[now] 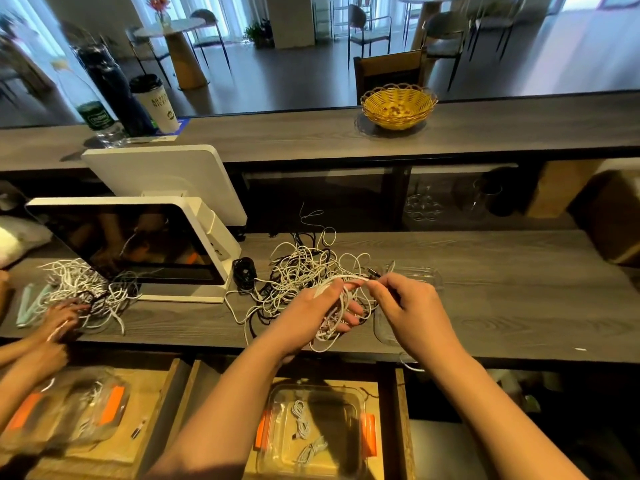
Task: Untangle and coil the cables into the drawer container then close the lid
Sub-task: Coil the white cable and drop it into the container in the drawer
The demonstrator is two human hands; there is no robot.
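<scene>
Biggest risk here is the white cable (341,301) snagging: its loops hang off the left hand (323,308) while other strands seem to trail back into the tangled pile (298,271) on the bench (502,306), so a hard tug would probably tighten a knot or drag the whole mess toward the edge. The loose loops could also slip off the fingers and undo the coil.

The left hand has its fingers curled round the bundle of white loops, and the right hand (403,299) pinches the cable's end just beside it, both hands clamped on the same cable.

The cable looks thin, white and floppy. The pile behind mixes white and black strands, pretty knotted. The clear container (360,403) with orange clips sits open in the drawer (400,393) below, with a few small white coils already in it. Its lid isn't on.
</scene>
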